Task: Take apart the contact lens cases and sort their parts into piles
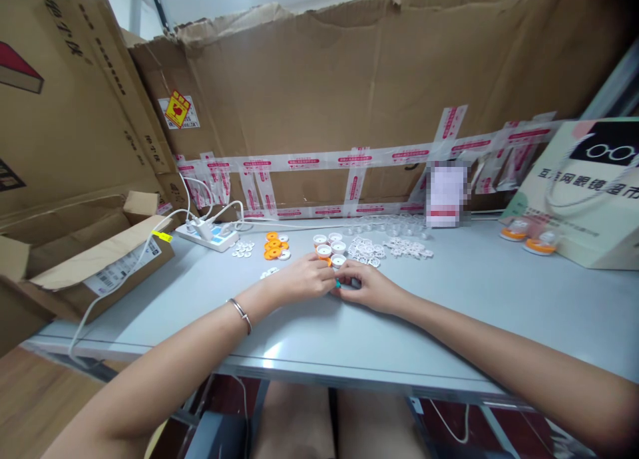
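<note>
Close together over the middle of the table (399,342), my two hands meet fingertip to fingertip. Between the thumb and fingers of my right hand (372,286) shows a small teal piece (338,284); its kind is too small to tell. My left hand (313,277) is closed beside it, fingers bent, and what they grip is hidden. Just beyond the hands stand several round white cups (324,251), one with an orange part under it. Left of them lie orange discs (273,249). White openwork rings (367,251) lie behind my right hand.
Small white rings (243,249), flat white pieces (407,248) and transparent domes (394,227) lie farther back. A power strip (212,236) with cables and an open carton (94,259) are at left. Two orange-based domed items (540,243) stand by a paper bag (589,199) at right. Cardboard (309,93) walls the back.
</note>
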The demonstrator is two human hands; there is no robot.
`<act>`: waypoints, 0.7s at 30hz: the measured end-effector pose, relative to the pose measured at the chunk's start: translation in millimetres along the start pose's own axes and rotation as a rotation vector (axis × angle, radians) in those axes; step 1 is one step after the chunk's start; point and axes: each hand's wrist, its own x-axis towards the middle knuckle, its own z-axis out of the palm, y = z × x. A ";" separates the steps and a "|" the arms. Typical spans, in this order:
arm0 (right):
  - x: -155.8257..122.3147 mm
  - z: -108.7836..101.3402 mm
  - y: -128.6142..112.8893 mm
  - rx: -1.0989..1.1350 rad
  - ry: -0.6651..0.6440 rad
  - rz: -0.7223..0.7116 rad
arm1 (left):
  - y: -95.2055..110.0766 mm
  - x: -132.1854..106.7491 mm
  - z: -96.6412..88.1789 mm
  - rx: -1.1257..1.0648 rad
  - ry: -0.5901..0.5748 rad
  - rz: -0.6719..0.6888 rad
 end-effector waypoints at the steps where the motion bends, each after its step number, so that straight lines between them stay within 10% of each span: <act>1: 0.0 0.1 0.0 0.000 -0.001 0.003 | 0.0 0.0 0.8 -0.008 0.002 -0.010; 21: -1.4 -1.1 -3.8 -0.013 -0.016 0.033 | 6.8 -1.7 10.8 -0.630 0.082 -0.556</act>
